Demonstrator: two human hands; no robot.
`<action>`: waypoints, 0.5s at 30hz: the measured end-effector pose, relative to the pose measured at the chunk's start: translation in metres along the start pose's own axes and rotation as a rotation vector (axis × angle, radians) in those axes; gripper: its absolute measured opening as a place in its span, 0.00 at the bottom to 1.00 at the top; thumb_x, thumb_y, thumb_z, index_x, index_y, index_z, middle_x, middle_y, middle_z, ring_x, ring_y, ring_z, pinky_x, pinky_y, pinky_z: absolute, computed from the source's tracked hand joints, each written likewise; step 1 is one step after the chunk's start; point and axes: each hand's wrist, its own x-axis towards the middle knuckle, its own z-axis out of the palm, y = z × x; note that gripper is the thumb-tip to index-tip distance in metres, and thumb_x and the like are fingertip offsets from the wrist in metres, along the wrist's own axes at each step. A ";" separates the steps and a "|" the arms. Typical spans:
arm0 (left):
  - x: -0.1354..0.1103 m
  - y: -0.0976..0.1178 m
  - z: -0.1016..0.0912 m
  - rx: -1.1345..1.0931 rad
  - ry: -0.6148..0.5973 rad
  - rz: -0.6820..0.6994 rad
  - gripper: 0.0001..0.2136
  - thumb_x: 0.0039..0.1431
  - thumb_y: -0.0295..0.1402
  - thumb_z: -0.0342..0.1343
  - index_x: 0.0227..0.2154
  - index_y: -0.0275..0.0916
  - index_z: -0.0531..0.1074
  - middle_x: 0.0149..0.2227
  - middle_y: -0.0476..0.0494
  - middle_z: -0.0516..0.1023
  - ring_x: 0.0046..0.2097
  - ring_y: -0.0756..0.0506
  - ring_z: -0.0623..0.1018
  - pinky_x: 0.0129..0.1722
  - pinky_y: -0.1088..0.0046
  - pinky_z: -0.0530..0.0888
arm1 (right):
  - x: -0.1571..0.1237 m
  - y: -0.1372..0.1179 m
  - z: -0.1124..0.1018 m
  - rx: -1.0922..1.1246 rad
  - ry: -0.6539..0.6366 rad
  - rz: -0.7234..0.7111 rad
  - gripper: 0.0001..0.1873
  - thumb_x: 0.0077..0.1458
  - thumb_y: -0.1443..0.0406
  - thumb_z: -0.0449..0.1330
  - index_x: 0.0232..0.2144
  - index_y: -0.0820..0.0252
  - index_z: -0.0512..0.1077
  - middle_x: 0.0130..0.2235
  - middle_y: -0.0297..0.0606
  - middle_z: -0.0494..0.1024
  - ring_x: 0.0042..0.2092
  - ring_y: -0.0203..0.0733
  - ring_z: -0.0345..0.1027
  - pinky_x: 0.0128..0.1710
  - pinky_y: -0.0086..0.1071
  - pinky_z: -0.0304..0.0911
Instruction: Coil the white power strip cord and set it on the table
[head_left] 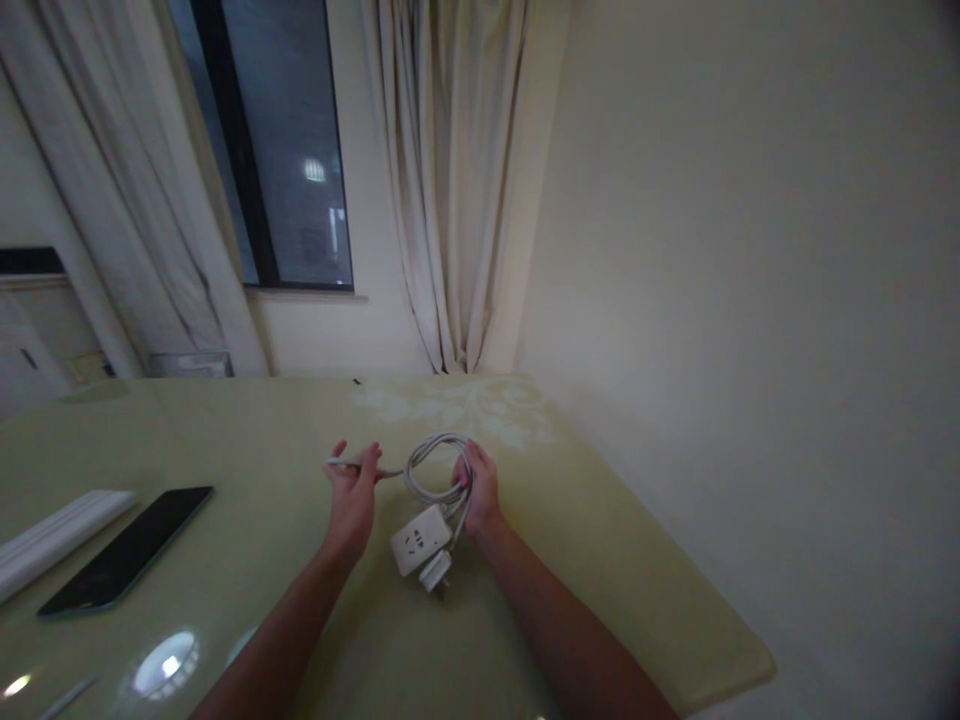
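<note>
A white extension cord (429, 497) is wound into a small round coil above the table. My right hand (480, 488) grips the right side of this coil, fingers wrapped round the strands. To the left, my left hand (352, 503) holds a stretch of the same cord between its fingers, and the cord runs from there across to the coil. Below the coil hang a white socket block (420, 540), its outlet holes facing me, and a white plug (436, 570) with its prongs pointing down.
On the left of the green-covered table (600, 560) lie a dark tablet (127, 550) and a long white object (64, 535). A thin white stick-like thing (67, 698) is near the front left. A wall (712, 300) borders the right side; curtains (457, 180) hang behind.
</note>
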 end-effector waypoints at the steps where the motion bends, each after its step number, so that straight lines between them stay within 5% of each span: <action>1: 0.002 0.000 -0.001 0.040 0.022 -0.015 0.32 0.59 0.49 0.66 0.58 0.45 0.56 0.47 0.40 0.80 0.46 0.44 0.82 0.44 0.67 0.77 | -0.002 -0.002 0.002 0.007 -0.035 0.000 0.22 0.50 0.46 0.68 0.30 0.55 0.68 0.17 0.20 0.57 0.19 0.32 0.46 0.20 0.28 0.47; 7: 0.008 0.005 -0.010 0.116 -0.006 0.006 0.34 0.56 0.65 0.57 0.50 0.41 0.64 0.25 0.57 0.67 0.25 0.50 0.68 0.27 0.74 0.68 | -0.008 -0.015 0.009 -0.070 -0.155 -0.041 0.28 0.52 0.44 0.68 0.41 0.62 0.78 0.15 0.18 0.55 0.20 0.31 0.41 0.21 0.28 0.41; 11: 0.004 0.007 -0.009 0.150 -0.170 -0.083 0.43 0.52 0.74 0.49 0.47 0.35 0.72 0.20 0.60 0.57 0.20 0.51 0.58 0.21 0.75 0.56 | -0.011 -0.023 0.011 -0.155 -0.201 -0.147 0.27 0.57 0.45 0.66 0.40 0.64 0.80 0.16 0.21 0.57 0.20 0.30 0.42 0.22 0.29 0.39; 15: -0.001 0.005 -0.004 0.162 -0.304 -0.261 0.44 0.52 0.77 0.43 0.44 0.37 0.75 0.19 0.58 0.57 0.19 0.51 0.59 0.22 0.76 0.55 | -0.017 -0.028 0.014 -0.177 -0.135 -0.207 0.27 0.59 0.45 0.65 0.41 0.65 0.82 0.16 0.22 0.57 0.20 0.30 0.43 0.22 0.30 0.39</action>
